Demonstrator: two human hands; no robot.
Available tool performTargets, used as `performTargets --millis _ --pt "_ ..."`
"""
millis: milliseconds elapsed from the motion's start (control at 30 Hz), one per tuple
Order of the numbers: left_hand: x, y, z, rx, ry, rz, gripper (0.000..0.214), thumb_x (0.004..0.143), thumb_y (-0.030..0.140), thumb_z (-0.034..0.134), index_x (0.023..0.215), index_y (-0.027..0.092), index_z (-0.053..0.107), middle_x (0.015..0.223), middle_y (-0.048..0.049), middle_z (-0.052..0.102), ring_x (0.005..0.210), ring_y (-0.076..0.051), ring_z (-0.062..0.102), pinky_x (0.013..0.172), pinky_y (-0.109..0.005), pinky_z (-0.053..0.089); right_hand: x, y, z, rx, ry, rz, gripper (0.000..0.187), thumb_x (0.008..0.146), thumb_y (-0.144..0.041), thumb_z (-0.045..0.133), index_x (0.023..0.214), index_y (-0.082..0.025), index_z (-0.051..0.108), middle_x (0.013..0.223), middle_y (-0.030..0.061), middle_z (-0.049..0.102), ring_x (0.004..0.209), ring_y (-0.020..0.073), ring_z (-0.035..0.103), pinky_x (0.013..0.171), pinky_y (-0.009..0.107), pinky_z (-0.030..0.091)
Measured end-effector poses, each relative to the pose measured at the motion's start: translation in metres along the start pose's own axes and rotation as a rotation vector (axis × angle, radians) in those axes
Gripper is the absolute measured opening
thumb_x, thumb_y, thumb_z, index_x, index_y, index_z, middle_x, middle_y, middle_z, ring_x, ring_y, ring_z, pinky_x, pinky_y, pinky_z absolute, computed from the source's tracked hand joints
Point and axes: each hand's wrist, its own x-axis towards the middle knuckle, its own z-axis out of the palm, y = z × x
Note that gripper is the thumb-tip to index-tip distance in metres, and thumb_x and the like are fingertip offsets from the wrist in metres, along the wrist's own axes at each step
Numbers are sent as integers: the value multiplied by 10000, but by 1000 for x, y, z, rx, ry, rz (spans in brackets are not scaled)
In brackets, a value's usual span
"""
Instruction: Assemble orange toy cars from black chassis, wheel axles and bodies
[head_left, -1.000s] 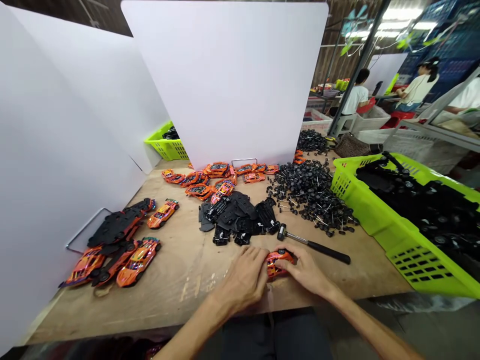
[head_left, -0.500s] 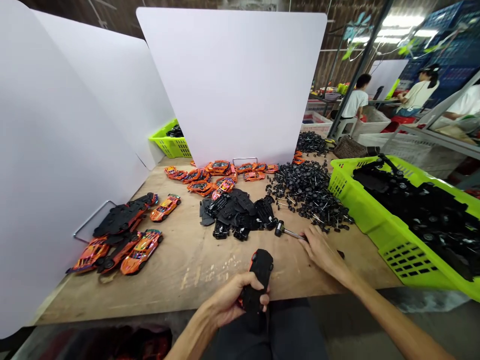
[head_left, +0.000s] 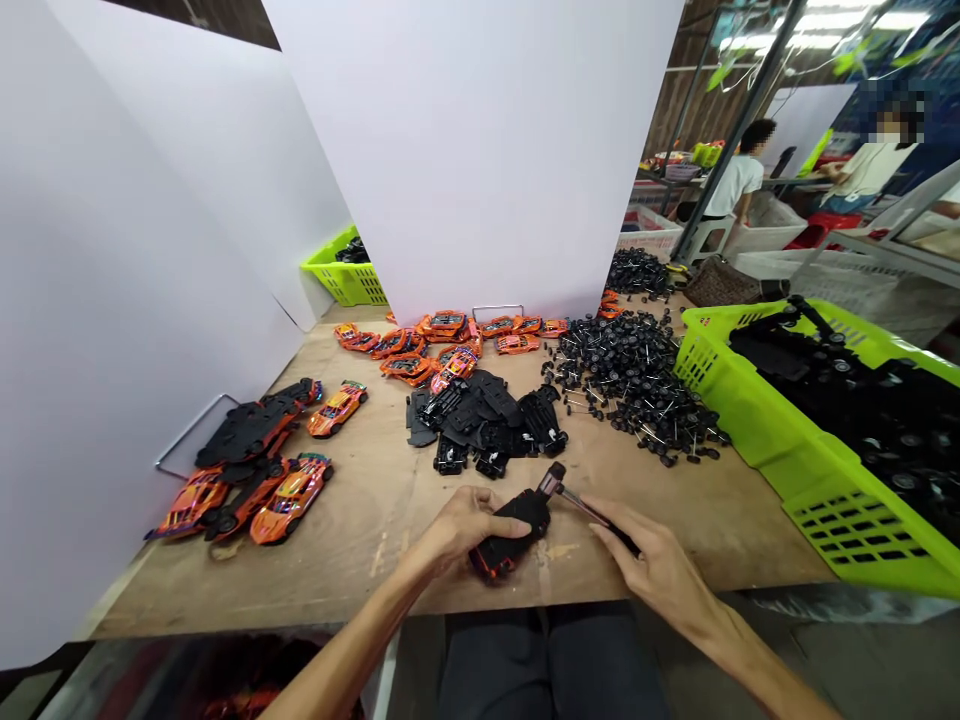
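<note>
My left hand [head_left: 474, 522] grips a toy car [head_left: 504, 545], its black underside turned up and a little orange showing at the lower edge. In my right hand [head_left: 660, 560] is a small hammer [head_left: 592, 512], held by its dark handle. The hammer's head is at the car's far end; whether it touches the car I cannot tell. Just beyond lies a heap of black car chassis [head_left: 487, 415]. Orange car bodies [head_left: 409, 368] sit behind that heap. Wheels on metal axles [head_left: 630, 375] are piled to its right.
Finished-looking orange cars [head_left: 289, 500] and upturned ones lie at the left of the wooden table [head_left: 360, 600]. A green basket [head_left: 787, 465] of black parts stands at the right. White panels [head_left: 480, 150] rise behind and at the left. Two people sit in the background.
My right hand has lifted the hammer off the table and brought it to the car. My left hand has moved the car slightly forward and tilted it to the right.
</note>
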Motion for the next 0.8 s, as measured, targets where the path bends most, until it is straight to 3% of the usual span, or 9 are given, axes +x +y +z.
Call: performTargets --millis 100,167,333,467,567,700,800 --pt "5 -3 -2 68 75 56 417 514 442 930 739 162 718 634 -1 692 569 -196 660 524 -273 456 5 -2 2 -34 -96 -61 491 1050 -202 474 1511 -339 569 1304 49 746 1105 242 753 972 385 628" --pt "8 -4 -4 104 153 110 405 493 422 938 687 167 691 614 21 657 558 -171 619 521 -259 425 10 -4 0 -62 -93 -77 521 1041 -179 449 1526 -339 554 1192 58 771 971 231 773 866 364 655" --pt "12 -5 -6 84 205 189 432 486 427 937 608 178 605 568 60 562 532 -122 514 511 -237 362 19 -8 6 -40 213 -54 504 1021 -166 491 1483 -329 610 1306 69 731 1149 265 723 1004 396 605" --pt "13 -8 -6 50 179 187 431 504 460 917 625 180 612 565 54 554 529 -128 504 512 -243 347 14 -6 13 -79 39 -104 567 994 -107 439 1486 -332 608 1125 65 770 970 229 763 850 331 646" --pt "14 -9 -6 44 173 210 410 510 456 904 642 172 640 594 40 578 568 -135 511 541 -246 353 6 -5 11 -101 142 -67 569 997 -93 448 1498 -320 595 1216 79 743 1065 227 745 914 323 625" --pt "16 -11 -5 70 175 236 413 525 480 884 624 176 624 594 45 552 586 -131 481 565 -247 329 -5 -5 10 -168 36 -160 626 977 -48 431 1517 -335 567 1085 58 753 932 186 755 804 268 635" --pt "18 -15 -3 60 190 233 415 541 496 872 652 180 626 600 45 555 592 -140 491 572 -251 326 -7 -3 11 -186 102 -150 637 978 -36 428 1524 -338 557 1152 67 745 995 194 751 850 286 633"
